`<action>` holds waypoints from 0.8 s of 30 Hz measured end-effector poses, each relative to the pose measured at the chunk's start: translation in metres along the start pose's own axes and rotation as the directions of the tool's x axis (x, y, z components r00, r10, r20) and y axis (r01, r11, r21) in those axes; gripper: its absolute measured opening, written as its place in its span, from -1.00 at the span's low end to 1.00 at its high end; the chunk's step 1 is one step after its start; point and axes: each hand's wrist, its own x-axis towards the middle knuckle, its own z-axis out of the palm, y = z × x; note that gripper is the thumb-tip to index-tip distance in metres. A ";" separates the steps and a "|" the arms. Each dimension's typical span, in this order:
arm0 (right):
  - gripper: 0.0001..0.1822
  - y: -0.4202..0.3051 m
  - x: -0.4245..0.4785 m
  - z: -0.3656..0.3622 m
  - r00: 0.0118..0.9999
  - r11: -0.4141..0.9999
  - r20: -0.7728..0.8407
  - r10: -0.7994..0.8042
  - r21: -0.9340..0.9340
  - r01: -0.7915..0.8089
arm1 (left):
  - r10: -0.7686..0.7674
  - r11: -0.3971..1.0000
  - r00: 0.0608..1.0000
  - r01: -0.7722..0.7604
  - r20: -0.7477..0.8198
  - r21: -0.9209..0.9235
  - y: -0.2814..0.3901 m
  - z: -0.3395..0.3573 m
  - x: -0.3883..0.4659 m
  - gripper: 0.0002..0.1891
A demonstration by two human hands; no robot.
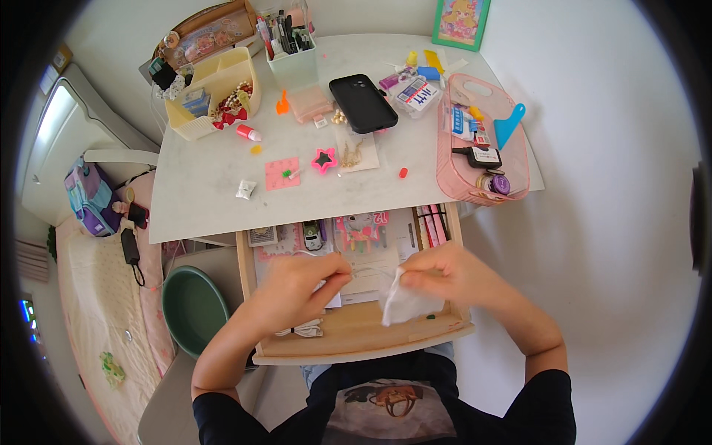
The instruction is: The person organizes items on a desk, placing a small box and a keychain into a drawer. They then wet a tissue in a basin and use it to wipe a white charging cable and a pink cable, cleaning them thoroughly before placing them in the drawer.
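Note:
My right hand (448, 275) grips a small white bag (409, 303), which looks like a drawstring pouch, by its upper edge. From the bag a thin white cord (370, 270) runs to my left hand (303, 286), where thumb and forefinger pinch it. Both hands are above the pulled-out wooden drawer (367, 342). Inside it lie papers (356, 283), a toy car (313, 235), a boxed card deck (262, 236) and pink pen-like items (436, 225). A bundled white cable (303, 329) sits at the drawer's front left. What the bag holds is hidden.
On the white desk (211, 194) lie a black phone case (364, 104), a pink plastic basket (442, 172), a cream organizer (194, 130) and a pen holder (292, 69). A green basin (194, 311) and a bed (105, 289) are at left.

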 end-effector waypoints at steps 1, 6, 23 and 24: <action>-0.80 0.002 -0.002 -0.010 0.997 0.997 0.000 0.078 0.009 -0.078 | -0.029 1.000 1.000 0.029 0.000 0.002 -0.001 -0.003 -0.002 -0.96; -0.81 0.007 -0.001 -0.009 0.994 0.995 -0.044 0.101 0.010 -0.101 | 0.031 0.999 1.000 -0.031 0.006 0.033 -0.002 0.005 -0.004 -0.95; -0.79 -0.013 -0.001 0.003 0.997 0.998 0.080 0.018 -0.067 -0.012 | 0.117 0.993 0.989 -0.117 0.094 -0.010 0.001 0.006 -0.002 -0.95; -0.79 -0.010 -0.003 -0.001 0.994 0.995 0.089 0.056 -0.087 -0.048 | 0.092 0.996 0.992 -0.089 0.092 -0.031 -0.003 0.003 -0.005 -0.94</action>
